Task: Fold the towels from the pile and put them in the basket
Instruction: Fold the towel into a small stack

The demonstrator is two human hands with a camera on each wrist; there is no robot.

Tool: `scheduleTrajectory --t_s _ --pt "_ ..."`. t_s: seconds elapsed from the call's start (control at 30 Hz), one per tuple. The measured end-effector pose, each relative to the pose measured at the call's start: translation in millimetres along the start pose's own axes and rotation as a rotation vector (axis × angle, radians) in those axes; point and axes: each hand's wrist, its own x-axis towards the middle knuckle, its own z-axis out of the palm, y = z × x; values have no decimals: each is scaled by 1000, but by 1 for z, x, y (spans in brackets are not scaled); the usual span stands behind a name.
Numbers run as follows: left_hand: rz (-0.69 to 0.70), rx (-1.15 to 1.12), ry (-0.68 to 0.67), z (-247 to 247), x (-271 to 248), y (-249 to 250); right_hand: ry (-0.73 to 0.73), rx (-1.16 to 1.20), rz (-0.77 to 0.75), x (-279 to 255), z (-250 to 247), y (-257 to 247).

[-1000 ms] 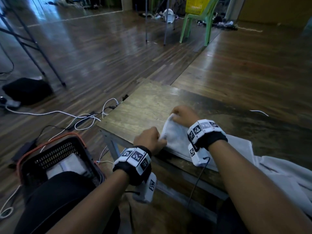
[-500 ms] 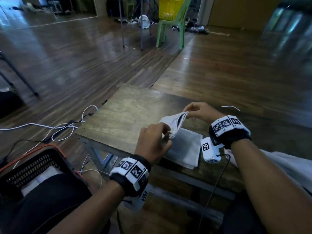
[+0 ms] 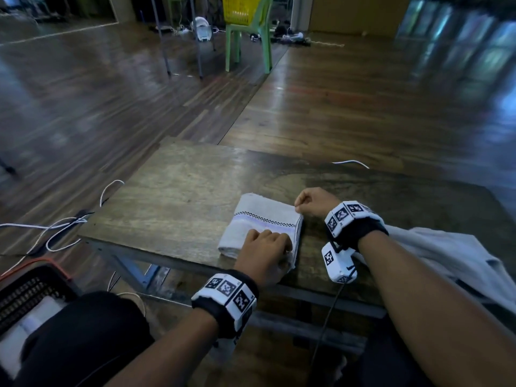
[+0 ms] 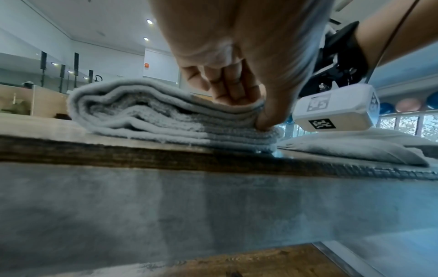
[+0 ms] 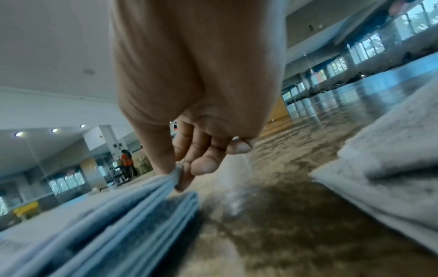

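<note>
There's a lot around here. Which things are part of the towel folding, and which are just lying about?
Part of the job:
folded towel
left hand
right hand
towel pile
basket
table

Lying about:
green chair
white cables

Wide, dim hall here, dark wooden plank floor (image 3: 349,101) gleaming with blue-white reflections. Up close, a worn wooden table (image 3: 181,191) on a grey metal frame. White cables (image 3: 55,230) snake across the boards to its left. Far end: a green plastic chair (image 3: 248,32) with something yellow on its seat, thin metal legs (image 3: 195,37) of other furniture beside it, clutter along the wall. From the wrist views, a white ceiling (image 4: 94,22) with round recessed lights (image 4: 149,21), and a long row of windows (image 5: 369,46) letting in daylight.
</note>
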Motion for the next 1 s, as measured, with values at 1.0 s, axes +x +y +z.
scheduleTrajectory --t_s 1.0 --pt "-124 110 -272 -42 8 -42 -38 -519 -189 -79 2 10"
